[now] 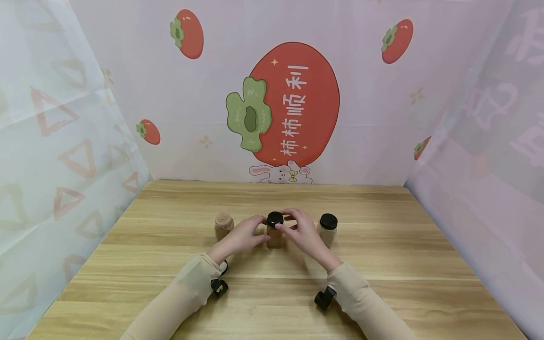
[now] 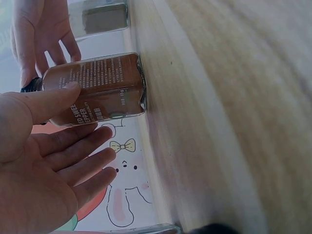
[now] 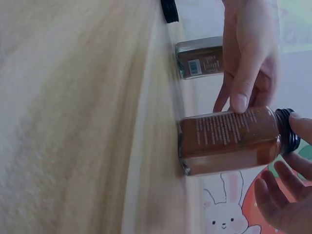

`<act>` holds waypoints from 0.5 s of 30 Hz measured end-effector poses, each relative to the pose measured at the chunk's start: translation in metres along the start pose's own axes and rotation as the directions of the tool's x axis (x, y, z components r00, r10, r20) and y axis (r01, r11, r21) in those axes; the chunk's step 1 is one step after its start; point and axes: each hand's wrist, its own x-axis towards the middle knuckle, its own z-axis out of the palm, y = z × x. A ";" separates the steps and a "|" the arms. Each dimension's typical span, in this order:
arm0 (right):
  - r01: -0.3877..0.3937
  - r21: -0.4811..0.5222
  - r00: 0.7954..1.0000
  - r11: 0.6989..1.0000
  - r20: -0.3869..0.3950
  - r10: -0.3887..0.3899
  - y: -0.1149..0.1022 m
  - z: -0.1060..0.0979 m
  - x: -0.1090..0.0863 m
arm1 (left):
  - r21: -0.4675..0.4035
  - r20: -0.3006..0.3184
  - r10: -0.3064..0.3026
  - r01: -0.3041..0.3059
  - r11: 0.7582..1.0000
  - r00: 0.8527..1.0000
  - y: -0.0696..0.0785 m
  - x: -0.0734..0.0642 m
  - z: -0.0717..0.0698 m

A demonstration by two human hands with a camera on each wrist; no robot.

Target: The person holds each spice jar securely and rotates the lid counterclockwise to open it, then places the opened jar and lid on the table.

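Observation:
A square glass spice jar of reddish-brown powder stands upright on the table between the hands. Its black cap is on. My left hand grips the jar's body, the thumb against one side; in the left wrist view its other fingers spread behind the jar. My right hand pinches the cap between thumb and forefinger, its other fingers held off the glass. To the left, partly behind the left hand, is an uncapped jar with a perforated shaker top. A third jar, black-capped with paler contents, stands right.
A loose black cap with a pale inside lies by the left wrist. Black wrist-camera mounts stick out at both cuffs. The wooden table ends at a printed cloth backdrop, with cloth walls on both sides.

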 end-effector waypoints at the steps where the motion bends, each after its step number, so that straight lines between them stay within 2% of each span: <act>1: 0.001 0.002 1.000 1.000 0.019 -0.001 0.001 -0.001 0.001 | 0.003 -0.001 0.003 -0.003 1.000 1.000 0.000 0.000 0.000; 7: 0.037 0.014 0.989 0.999 0.140 -0.038 0.005 -0.011 0.005 | 0.003 0.006 0.002 -0.002 1.000 1.000 0.001 -0.001 -0.001; 14: 0.076 0.044 0.961 0.996 0.262 -0.085 0.013 -0.019 0.013 | 0.000 0.008 0.007 -0.007 1.000 1.000 0.000 -0.001 -0.001; 15: 0.083 0.048 0.957 0.995 0.275 -0.093 0.009 -0.020 0.012 | 0.001 0.007 0.007 -0.007 1.000 1.000 0.000 -0.001 -0.001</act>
